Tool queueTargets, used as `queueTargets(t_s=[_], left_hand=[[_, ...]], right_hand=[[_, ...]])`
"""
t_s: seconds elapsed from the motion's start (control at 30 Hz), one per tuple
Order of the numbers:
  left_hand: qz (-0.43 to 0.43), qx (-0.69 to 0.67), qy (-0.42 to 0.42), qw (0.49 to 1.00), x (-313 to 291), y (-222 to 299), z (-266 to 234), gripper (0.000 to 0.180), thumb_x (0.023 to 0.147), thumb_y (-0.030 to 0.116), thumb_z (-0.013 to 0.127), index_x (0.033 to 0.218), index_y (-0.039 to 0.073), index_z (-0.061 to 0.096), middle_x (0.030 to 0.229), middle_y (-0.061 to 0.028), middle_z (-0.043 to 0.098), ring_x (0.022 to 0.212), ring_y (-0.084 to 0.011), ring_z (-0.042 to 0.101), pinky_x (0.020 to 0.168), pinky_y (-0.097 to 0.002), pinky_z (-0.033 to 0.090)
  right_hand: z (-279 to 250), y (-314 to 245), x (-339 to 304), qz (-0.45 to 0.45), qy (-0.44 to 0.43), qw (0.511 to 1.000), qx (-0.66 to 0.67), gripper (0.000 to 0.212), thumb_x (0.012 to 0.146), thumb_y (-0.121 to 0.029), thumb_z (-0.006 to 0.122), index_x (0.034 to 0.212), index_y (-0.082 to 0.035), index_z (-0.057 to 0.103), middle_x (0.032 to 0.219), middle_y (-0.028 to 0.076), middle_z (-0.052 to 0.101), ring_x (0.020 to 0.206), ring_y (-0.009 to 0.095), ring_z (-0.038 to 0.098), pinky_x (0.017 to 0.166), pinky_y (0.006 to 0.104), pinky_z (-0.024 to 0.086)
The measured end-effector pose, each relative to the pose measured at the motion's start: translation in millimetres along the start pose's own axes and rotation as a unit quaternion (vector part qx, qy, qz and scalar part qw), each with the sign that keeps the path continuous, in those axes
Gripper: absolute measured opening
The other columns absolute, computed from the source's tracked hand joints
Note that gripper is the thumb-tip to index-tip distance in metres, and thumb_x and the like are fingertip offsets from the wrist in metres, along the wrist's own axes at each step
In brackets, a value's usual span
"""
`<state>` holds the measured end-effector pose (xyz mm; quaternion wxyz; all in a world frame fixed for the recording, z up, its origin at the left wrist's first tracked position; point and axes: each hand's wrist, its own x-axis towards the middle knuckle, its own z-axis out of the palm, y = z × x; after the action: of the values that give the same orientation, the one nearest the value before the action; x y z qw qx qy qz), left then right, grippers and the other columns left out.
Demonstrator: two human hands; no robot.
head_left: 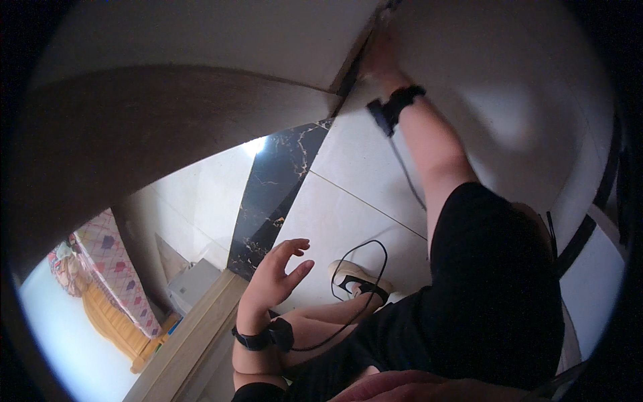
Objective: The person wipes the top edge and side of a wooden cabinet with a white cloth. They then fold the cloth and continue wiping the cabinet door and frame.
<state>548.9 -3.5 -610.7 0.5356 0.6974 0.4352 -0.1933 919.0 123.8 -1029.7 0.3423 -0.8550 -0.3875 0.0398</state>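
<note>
My left hand (278,275) is raised over the floor beside the wooden door frame. Its fingers are apart and slightly curled, and it holds nothing. My right hand (383,60) reaches far forward, low against the edge of a large door-like panel (221,100). That hand is dim and smeared, and its fingertips run into the dark strip along the panel's edge. Whether anything is in it cannot be made out. A black strap with a small box (385,117) sits on my right wrist, and another strap (258,338) on my left wrist, each with a cable.
A black marble threshold strip (281,174) crosses the pale tile floor (362,174). A shoe (358,278) stands beneath a looped black cable (385,258). Left of the wooden door frame (191,335), another room shows a wooden bed (110,318) with pink patterned bedding (110,261) and a grey box (193,285).
</note>
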Motion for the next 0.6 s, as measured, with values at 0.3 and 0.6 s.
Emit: queueTargets(t_s=[0.3,0.6], left_hand=[[-0.044,-0.012,-0.013,0.999,-3.7,-11.9,5.2,0.037,0.088,0.014,0.065,0.122,0.006,0.054,0.112,-0.0067,0.061,0.099,-0.0174,0.057,0.084,-0.0321,0.046],[0.050,-0.001,-0.048,0.998,5.3,12.7,9.5,0.038,0.085,0.022,0.067,0.115,0.002,0.057,0.105,-0.0136,0.062,0.094,-0.0269,0.060,0.082,-0.0360,0.048]], right_hand=[[-131.1,-51.6,39.6,0.098,-0.127,0.981,0.106,0.060,0.093,-0.033,0.053,0.141,-0.005,0.031,0.129,0.019,0.045,0.113,0.031,0.045,0.096,0.0443,0.035],[-42.2,-110.3,-88.2,0.135,0.163,0.956,0.205,0.039,0.097,-0.026,0.043,0.129,-0.003,0.047,0.130,0.022,0.046,0.119,0.035,0.045,0.102,0.0426,0.033]])
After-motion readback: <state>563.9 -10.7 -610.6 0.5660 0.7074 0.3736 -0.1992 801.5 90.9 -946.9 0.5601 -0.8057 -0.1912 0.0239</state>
